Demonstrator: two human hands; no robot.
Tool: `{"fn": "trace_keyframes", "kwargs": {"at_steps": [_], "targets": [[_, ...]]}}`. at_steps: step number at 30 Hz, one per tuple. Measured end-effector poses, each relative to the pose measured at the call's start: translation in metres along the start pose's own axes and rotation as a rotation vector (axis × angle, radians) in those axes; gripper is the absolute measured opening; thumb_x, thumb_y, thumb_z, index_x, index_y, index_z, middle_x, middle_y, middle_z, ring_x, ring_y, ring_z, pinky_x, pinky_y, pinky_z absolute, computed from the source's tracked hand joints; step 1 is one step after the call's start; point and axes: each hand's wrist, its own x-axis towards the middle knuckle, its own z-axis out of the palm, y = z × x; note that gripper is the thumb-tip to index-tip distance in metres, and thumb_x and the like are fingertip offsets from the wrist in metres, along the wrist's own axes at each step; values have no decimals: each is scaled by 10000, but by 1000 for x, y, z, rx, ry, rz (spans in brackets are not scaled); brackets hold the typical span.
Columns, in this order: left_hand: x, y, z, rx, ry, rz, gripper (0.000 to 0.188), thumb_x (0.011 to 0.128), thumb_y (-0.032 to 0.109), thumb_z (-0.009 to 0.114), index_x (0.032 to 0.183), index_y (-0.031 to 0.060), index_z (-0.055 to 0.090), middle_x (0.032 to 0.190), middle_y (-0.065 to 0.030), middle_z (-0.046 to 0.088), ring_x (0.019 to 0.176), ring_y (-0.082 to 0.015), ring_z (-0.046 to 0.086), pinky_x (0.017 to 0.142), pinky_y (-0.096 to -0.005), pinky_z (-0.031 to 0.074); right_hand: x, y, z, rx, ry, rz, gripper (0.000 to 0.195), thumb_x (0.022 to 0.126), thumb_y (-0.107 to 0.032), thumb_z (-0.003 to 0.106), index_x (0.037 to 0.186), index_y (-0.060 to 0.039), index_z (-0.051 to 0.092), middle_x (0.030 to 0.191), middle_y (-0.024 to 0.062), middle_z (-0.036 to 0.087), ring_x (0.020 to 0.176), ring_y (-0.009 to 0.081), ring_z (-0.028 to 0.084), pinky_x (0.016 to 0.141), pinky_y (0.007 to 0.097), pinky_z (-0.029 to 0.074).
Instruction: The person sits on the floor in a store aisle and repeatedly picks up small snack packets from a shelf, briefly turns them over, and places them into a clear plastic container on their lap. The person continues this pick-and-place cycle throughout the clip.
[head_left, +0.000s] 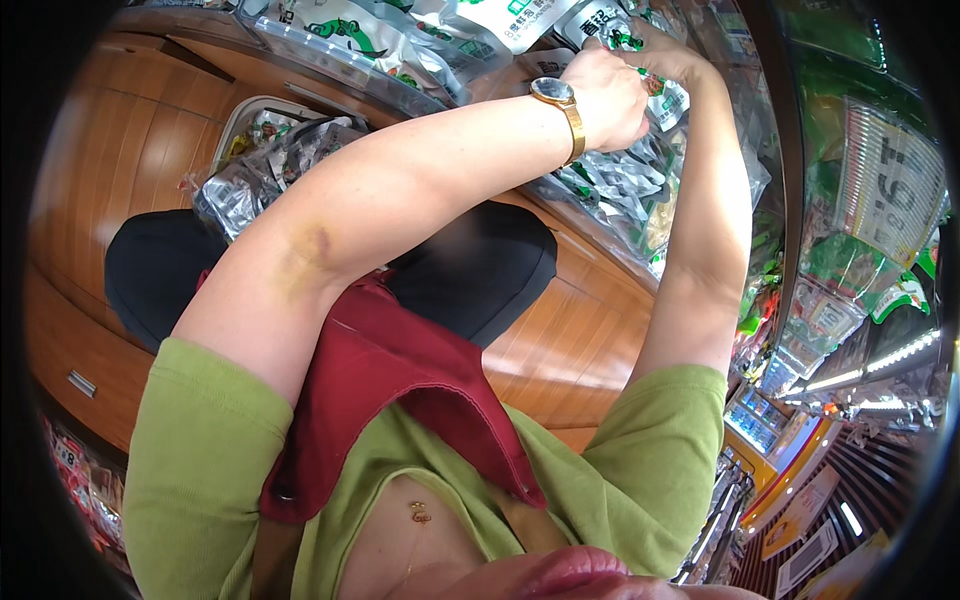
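Note:
My left hand (611, 99), with a gold watch (553, 90) on the wrist, is curled among silver-and-green snack pouches on the shelf at the upper right. Whether its fingers grip a pouch cannot be told. Close beside it, my right hand (664, 51) reaches in from the right, its fingers against a silver pouch (600, 26) with dark print. Its grip is partly hidden. A smaller white-and-green packet (667, 105) lies just below the two hands. More silver pouches (619, 176) fill a clear shelf bin under my left wrist.
A pale basket (262, 105) with packets stands on the left, a clear bag of packets (251, 176) against it. Clear bin walls (322, 52) edge the shelf above wooden drawers (592, 322). Racks with price cards (889, 184) rise at the right. My dark-trousered knees are bent beneath my arms.

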Motion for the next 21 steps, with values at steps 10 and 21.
{"fn": "trace_keyframes", "kwargs": {"at_steps": [10,21], "targets": [[0,3,-2,1,-2,-70,265,789,277,532,721,46,644,675,-102,640,678,-238,639,728,-401,454,-65,-6,23,92,359,-169,612,889,-507,431,1317,-72,389,1210,216,523,1186,350,459,974,390,363],[13,1,-25,-261,406,-481,496,883,303,419,1265,-13,390,1194,-278,458,1095,-413,465,957,-476,343,-47,-18,15,127,629,92,590,956,-471,182,1341,-70,377,1375,203,366,1310,300,301,1078,353,218]]}}
